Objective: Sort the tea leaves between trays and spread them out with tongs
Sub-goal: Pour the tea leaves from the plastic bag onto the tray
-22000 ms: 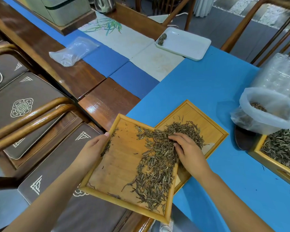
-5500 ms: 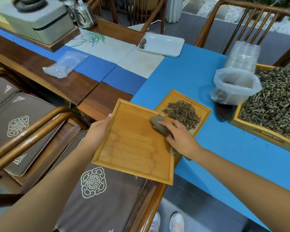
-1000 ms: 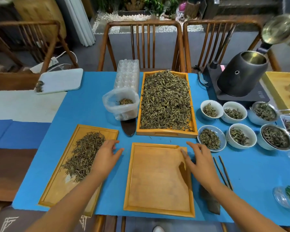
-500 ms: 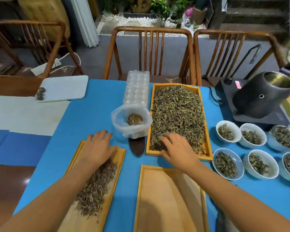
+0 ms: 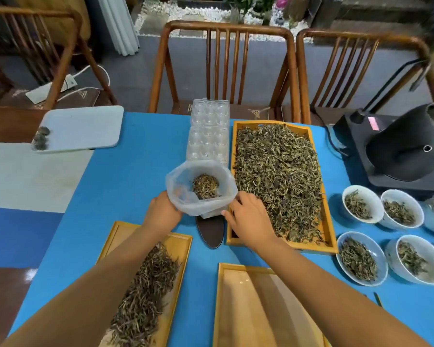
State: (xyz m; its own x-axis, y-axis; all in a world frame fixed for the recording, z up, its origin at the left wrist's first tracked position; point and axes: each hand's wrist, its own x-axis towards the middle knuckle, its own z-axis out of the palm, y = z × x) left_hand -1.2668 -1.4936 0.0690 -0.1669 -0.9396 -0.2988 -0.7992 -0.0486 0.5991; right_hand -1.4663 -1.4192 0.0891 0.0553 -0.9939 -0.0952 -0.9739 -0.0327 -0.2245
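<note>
Both hands reach to a clear plastic bag [image 5: 201,189] standing open at the middle of the blue counter [image 5: 135,176]. The left hand [image 5: 162,214] grips the bag's left side, its fingers hidden behind the plastic. The right hand [image 5: 248,216] touches its right edge with fingers curled; whether they pinch the plastic I cannot tell. Inside lies a small clump of thin, olive-brown tea leaves [image 5: 206,186]. A longer, needle-like pile [image 5: 145,291] lies on the near left bamboo tray [image 5: 120,234]. The near right tray [image 5: 248,309] is bare. The far large tray [image 5: 328,234] holds a dense, curly green-brown layer.
</note>
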